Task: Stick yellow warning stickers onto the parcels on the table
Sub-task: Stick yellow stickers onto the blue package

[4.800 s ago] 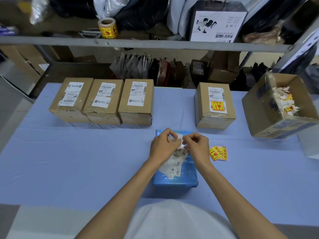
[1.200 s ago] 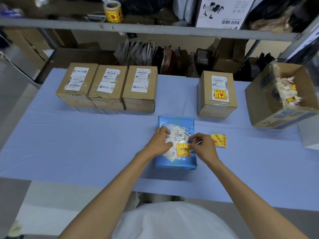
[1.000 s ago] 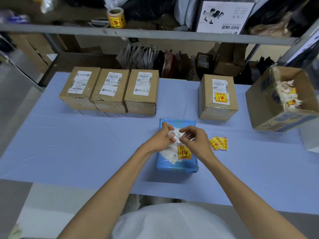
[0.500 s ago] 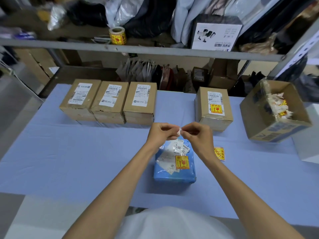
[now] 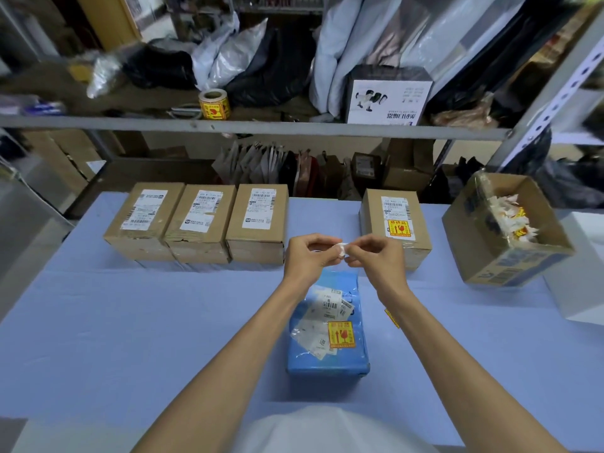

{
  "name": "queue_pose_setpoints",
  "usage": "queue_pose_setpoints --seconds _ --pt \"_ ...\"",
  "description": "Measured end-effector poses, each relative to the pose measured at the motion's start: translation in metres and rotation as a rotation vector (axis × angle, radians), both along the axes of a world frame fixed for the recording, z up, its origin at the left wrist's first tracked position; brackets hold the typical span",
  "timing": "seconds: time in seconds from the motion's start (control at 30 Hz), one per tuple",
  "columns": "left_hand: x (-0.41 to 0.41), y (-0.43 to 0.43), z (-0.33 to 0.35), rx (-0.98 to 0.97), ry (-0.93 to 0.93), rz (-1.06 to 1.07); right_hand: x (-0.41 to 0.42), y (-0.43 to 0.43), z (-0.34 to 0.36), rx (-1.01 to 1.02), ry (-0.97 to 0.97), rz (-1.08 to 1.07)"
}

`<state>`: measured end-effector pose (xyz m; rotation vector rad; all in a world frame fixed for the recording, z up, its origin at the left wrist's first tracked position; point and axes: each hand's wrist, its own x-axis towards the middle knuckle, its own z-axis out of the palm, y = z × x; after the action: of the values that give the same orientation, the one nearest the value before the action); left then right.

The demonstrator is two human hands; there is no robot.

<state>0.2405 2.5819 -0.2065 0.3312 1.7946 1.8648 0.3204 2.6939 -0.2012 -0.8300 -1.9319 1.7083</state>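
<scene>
A blue wrapped parcel (image 5: 327,358) lies in front of me with a yellow warning sticker (image 5: 341,334) stuck on its white labels. Above it, my left hand (image 5: 309,256) and my right hand (image 5: 376,256) pinch a small white scrap of backing paper (image 5: 341,249) between their fingertips. Three brown parcels (image 5: 199,220) stand in a row at the back left, with white labels only. A fourth brown parcel (image 5: 394,223) at the back right carries a yellow sticker (image 5: 398,228). A loose yellow sticker (image 5: 391,318) peeks out beside my right forearm.
An open cardboard box (image 5: 510,256) holding crumpled backing scraps stands at the right, with a white box (image 5: 578,289) beside it. On the shelf behind sit a roll of yellow stickers (image 5: 214,104), bags and a printed box (image 5: 389,99). The table has a blue cover (image 5: 130,322).
Both hands lifted off the blue parcel, leaving the yellow sticker stuck on it, and rose together holding the white backing scrap. The camera tilted upward.
</scene>
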Motion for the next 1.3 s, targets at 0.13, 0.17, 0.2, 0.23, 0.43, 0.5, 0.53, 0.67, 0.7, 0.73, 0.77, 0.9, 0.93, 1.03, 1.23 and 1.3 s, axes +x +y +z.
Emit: queue_pose_setpoints --seconds 0.13,0.17,0.2,0.23,0.43,0.5,0.53,0.67,0.7,0.73,0.77,0.9,0.93,1.03,1.23,1.3 --pt "-0.007 0.007 0.005 -0.009 0.011 0.031 -0.001 0.005 0.009 -0.081 0.112 0.101" --pt "-0.009 0.007 0.006 -0.015 0.013 0.021 0.000 0.007 0.009 -0.089 0.127 0.130" --pt "-0.010 0.007 0.006 -0.026 0.017 0.008 0.001 0.010 0.009 -0.096 0.136 0.157" --pt "-0.011 0.007 0.006 -0.040 0.025 -0.003 0.003 0.012 0.008 -0.100 0.139 0.177" --pt "-0.003 0.012 0.003 -0.041 -0.006 -0.044 0.006 0.017 -0.001 -0.038 0.123 0.051" --pt "-0.001 0.011 0.004 -0.050 -0.022 -0.090 0.009 0.018 -0.007 0.031 0.081 0.045" --pt "-0.001 0.010 0.004 -0.047 -0.037 -0.114 0.011 0.018 -0.009 0.037 0.081 0.049" --pt "-0.001 0.009 0.004 -0.041 -0.090 -0.127 0.015 0.012 -0.012 0.044 0.134 0.025" --pt "-0.001 0.010 0.003 -0.036 -0.098 -0.111 0.014 0.010 -0.012 0.066 0.135 0.020" --pt "-0.002 0.011 0.003 -0.032 -0.111 -0.094 0.013 0.009 -0.012 0.098 0.129 0.019" --pt "-0.002 0.012 0.003 -0.025 -0.131 -0.080 0.012 0.008 -0.012 0.137 0.120 0.022" --pt "-0.007 0.014 0.004 -0.015 -0.211 -0.071 0.009 0.009 -0.012 0.343 0.062 0.063" --pt "-0.007 0.014 0.004 -0.012 -0.226 -0.064 0.009 0.009 -0.011 0.371 0.057 0.066" --pt "-0.007 0.016 0.005 0.008 -0.264 -0.042 0.007 0.011 -0.007 0.386 0.045 0.064" --pt "-0.007 0.021 0.008 -0.013 -0.142 -0.054 0.005 0.014 0.002 -0.089 0.071 -0.020" --pt "-0.004 0.022 0.004 -0.019 -0.064 -0.068 0.005 0.017 0.003 -0.151 0.016 -0.013"
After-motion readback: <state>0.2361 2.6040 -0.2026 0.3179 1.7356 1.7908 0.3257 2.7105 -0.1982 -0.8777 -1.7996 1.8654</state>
